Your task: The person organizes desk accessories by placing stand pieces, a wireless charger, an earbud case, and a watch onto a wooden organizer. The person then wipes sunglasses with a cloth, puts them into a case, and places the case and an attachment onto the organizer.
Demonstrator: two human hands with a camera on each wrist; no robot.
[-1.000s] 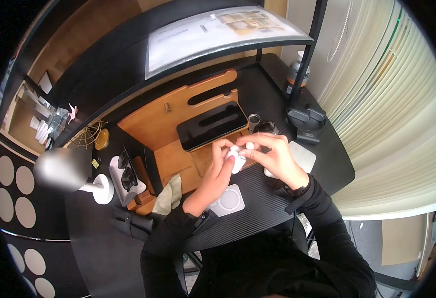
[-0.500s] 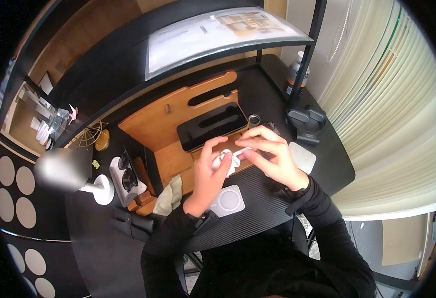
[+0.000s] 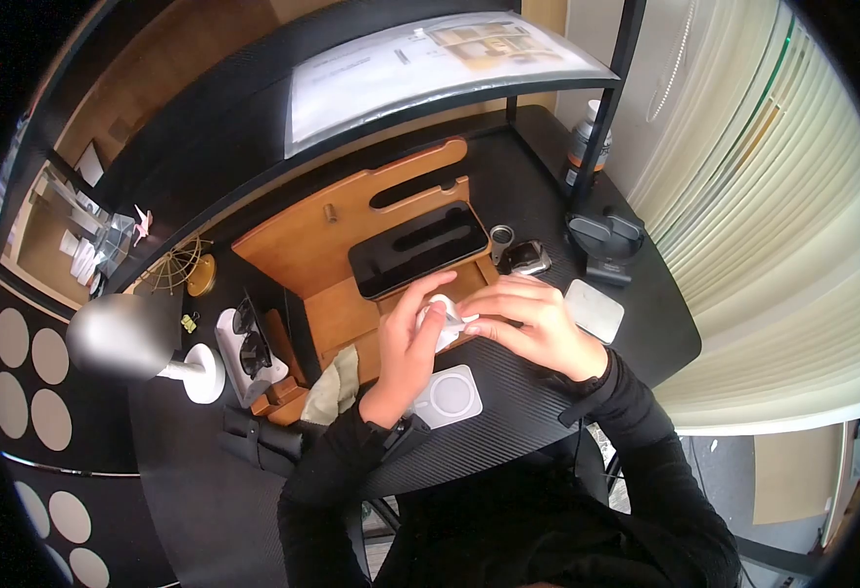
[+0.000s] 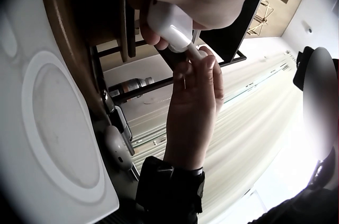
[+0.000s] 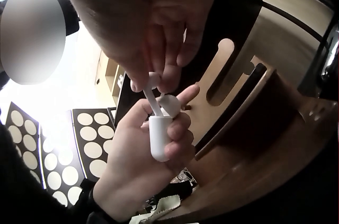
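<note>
My left hand holds a small white earbud charging case, its lid flipped up, above the front edge of the desk. Between thumb and fingers, my right hand pinches a white earbud. The earbud's stem points down at the open top of the case, and its end overlaps the opening in the right wrist view. Seen from the left wrist, the case lies in the curled left fingers. Below the left hand, a square white charging pad with a round ring rests on the desk.
Behind the hands stands a wooden desk organizer bearing a black phone-shaped slab. On the right are a white rounded slab, a dark glossy item and a black charging stand. Sunglasses, a cloth and a white lamp sit left.
The right hand has brought the earbud down from above the case to its opening. The left hand has shifted slightly left and turned with the case.
</note>
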